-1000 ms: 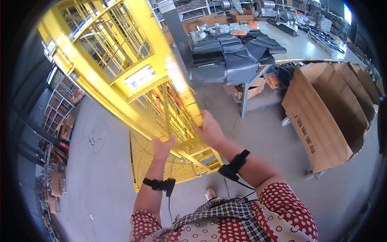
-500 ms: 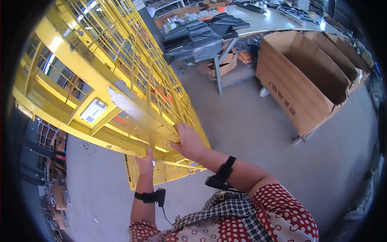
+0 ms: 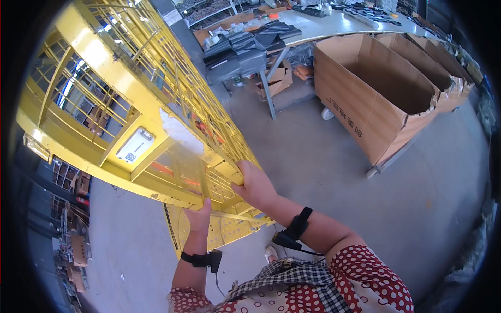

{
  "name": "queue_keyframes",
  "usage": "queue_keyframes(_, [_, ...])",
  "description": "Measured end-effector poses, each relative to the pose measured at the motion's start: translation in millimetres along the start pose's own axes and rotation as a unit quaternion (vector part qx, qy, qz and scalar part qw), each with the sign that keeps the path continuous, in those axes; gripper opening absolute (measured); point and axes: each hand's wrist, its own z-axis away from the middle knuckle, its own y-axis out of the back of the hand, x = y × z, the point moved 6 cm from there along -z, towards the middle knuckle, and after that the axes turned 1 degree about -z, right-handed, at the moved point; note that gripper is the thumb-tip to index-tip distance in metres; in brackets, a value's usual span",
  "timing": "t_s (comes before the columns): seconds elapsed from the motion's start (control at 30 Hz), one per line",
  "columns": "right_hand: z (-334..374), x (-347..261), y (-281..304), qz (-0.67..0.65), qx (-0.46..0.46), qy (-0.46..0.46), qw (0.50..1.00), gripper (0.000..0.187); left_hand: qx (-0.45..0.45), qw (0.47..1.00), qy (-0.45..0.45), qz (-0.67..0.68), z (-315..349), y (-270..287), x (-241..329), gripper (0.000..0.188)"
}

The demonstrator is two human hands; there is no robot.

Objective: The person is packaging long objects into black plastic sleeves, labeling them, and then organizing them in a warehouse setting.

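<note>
A tall yellow metal cage cart (image 3: 104,57) with wire mesh sides fills the left of the view. My left hand (image 3: 199,216) is closed on its lower frame rail, thumb on top. Farther right, my right hand (image 3: 254,183) is wrapped round the end of the upper rail. A white tag (image 3: 136,144) sits in a recess between the rails, and a torn whitish label (image 3: 180,131) sticks to the upper one. Beneath my hands is a perforated yellow plate (image 3: 209,232). The fingers' far sides are hidden behind the metal.
Large open cardboard boxes (image 3: 360,99) stand on a wheeled base to the right. Behind them a work table (image 3: 334,23) carries black folded sheets (image 3: 242,49) and small items. Shelving with cardboard (image 3: 78,250) lines the far left. My shoe (image 3: 270,254) shows on the grey floor.
Both hands and the cart's near rails have shifted slightly right in view. The boxes and table have moved left in the picture. My grip stays on the rails; a shoe now shows.
</note>
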Motion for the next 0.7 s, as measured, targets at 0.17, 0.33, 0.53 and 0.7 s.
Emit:
queue_keyframes(0.17, [37.1,3.4,52.4,-0.001,0.059,-0.036,0.998,0.034,0.011,0.997,-0.072,-0.039,47.4,-37.8,31.7,0.045])
queue_keyframes(0.33, [62.5,5.4,103.8,0.012,0.086,-0.065,0.994,0.032,0.014,1.000,-0.020,-0.003,88.9,-83.3,46.7,0.059])
queue_keyframes(0.53, [81.9,33.0,154.5,-0.062,0.082,-0.066,0.992,0.026,0.026,0.996,-0.012,0.083,121.5,-144.2,86.7,0.087])
queue_keyframes(0.7, [87.6,44.1,187.5,-0.102,0.056,-0.059,0.992,0.027,0.002,0.999,0.002,0.048,138.6,-173.1,97.8,0.092])
